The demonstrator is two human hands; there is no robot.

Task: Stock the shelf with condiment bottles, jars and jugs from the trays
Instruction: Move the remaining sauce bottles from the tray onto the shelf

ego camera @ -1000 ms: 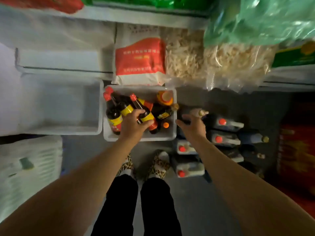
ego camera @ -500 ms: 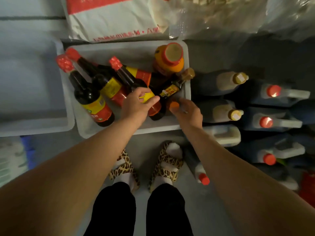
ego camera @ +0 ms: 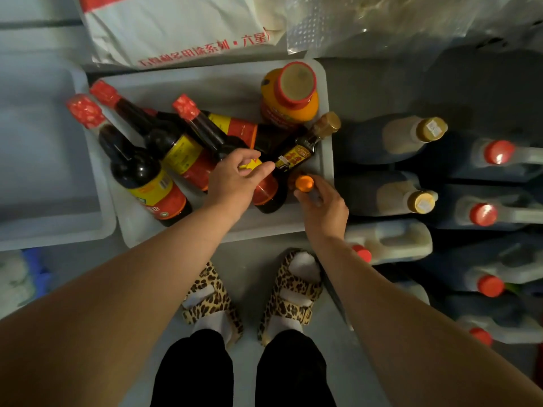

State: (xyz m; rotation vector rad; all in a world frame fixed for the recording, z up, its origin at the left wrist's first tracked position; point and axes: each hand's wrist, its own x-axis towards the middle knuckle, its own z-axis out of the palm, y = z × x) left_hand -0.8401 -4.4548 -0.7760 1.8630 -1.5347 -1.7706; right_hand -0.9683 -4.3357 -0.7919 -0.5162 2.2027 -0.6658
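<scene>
A white tray [ego camera: 223, 80] on the floor holds several dark sauce bottles with red caps, an orange jar [ego camera: 289, 95] with a red lid, and a small dark bottle with a gold cap [ego camera: 305, 145]. My left hand [ego camera: 235, 180] lies over one red-capped dark bottle [ego camera: 211, 133], fingers curled round its body at the yellow label. My right hand [ego camera: 323, 210] pinches a small bottle with an orange cap [ego camera: 304, 183] at the tray's right edge. Most of that bottle's body is hidden.
An empty white tray [ego camera: 53, 171] stands to the left. Rows of jugs with red caps [ego camera: 496, 152] and gold caps [ego camera: 432, 129] fill the floor on the right. Sacks [ego camera: 176, 27] lie behind the tray. My feet in leopard slippers [ego camera: 211, 301] stand just before it.
The camera has dropped closer to the tray. My right hand came in from the jugs to the orange-capped bottle. My left hand has stayed on the dark bottle.
</scene>
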